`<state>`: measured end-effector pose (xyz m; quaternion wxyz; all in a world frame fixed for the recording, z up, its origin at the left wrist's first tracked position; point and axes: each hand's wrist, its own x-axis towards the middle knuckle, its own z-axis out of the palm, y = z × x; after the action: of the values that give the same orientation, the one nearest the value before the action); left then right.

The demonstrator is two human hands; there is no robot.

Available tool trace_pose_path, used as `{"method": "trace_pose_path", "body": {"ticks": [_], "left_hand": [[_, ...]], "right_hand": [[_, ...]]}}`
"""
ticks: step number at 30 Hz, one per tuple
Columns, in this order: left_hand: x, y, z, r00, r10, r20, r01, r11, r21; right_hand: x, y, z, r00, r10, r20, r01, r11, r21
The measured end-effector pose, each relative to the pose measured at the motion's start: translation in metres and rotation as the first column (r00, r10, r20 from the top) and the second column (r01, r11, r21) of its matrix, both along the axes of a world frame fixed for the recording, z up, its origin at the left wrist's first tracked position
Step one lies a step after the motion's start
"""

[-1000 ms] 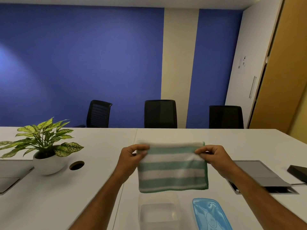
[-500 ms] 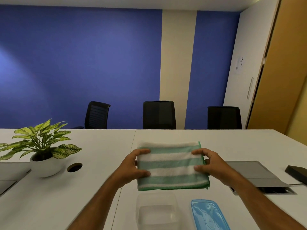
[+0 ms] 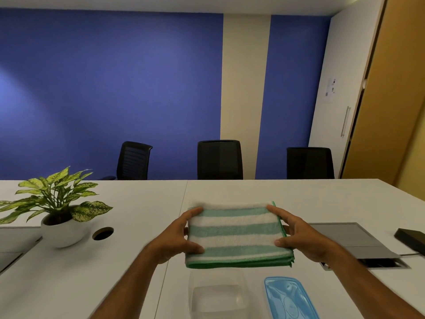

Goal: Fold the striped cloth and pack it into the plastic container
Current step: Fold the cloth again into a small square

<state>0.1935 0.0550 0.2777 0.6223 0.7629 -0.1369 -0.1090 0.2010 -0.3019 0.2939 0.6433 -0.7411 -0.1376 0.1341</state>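
The striped cloth [image 3: 236, 236], green and white, is folded into a flat rectangle and held level above the white table. My left hand [image 3: 177, 238] grips its left edge, thumb on top. My right hand [image 3: 296, 236] grips its right edge the same way. Just below and nearer to me stands the clear plastic container [image 3: 218, 295], open and empty, its far rim partly hidden under the cloth. Its blue lid [image 3: 287, 298] lies flat on the table to the container's right.
A potted plant [image 3: 57, 208] in a white bowl stands at the left beside a round cable hole [image 3: 103, 233]. A grey floor-box flap [image 3: 351, 240] lies open at the right, with a black object [image 3: 411, 238] beyond it. Three black chairs line the table's far side.
The cloth hung upright from its top corners, then was tipped flat and lowered toward the container. Both hands shifted from the top corners to the side edges.
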Motion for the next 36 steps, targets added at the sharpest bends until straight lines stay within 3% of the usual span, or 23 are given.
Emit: {"method": "trace_pose_path", "body": {"ticks": [9, 14, 19, 23, 28, 32, 36], "left_hand": [[0.003, -0.001, -0.003, 1.000, 0.017, -0.020, -0.017, 0.999, 0.035], [0.002, -0.010, 0.000, 0.999, 0.029, -0.021, -0.026, 0.993, 0.115], [0.002, -0.022, 0.007, 0.998, 0.066, -0.002, -0.064, 0.980, 0.189], [0.003, -0.037, 0.013, 0.994, 0.094, 0.059, -0.109, 0.932, 0.345], [0.003, -0.061, 0.018, 0.989, 0.076, 0.129, -0.129, 0.865, 0.484], [0.000, -0.081, 0.019, 0.982, 0.014, 0.187, -0.110, 0.852, 0.511], [-0.004, -0.092, 0.020, 0.977, -0.043, 0.210, -0.048, 0.910, 0.412]], "right_hand": [[0.003, 0.002, 0.000, 0.999, -0.030, -0.029, 0.028, 0.999, -0.046], [0.005, 0.014, 0.003, 0.997, -0.080, -0.023, 0.074, 0.978, -0.194], [0.007, 0.029, 0.010, 0.992, -0.089, 0.090, 0.117, 0.909, -0.399], [0.005, 0.049, 0.016, 0.980, -0.054, 0.190, 0.150, 0.830, -0.538], [0.000, 0.077, 0.016, 0.960, 0.003, 0.282, 0.181, 0.759, -0.626], [-0.007, 0.099, 0.014, 0.950, 0.065, 0.306, 0.155, 0.751, -0.642], [-0.012, 0.113, 0.012, 0.936, 0.085, 0.341, 0.152, 0.777, -0.610]]}}
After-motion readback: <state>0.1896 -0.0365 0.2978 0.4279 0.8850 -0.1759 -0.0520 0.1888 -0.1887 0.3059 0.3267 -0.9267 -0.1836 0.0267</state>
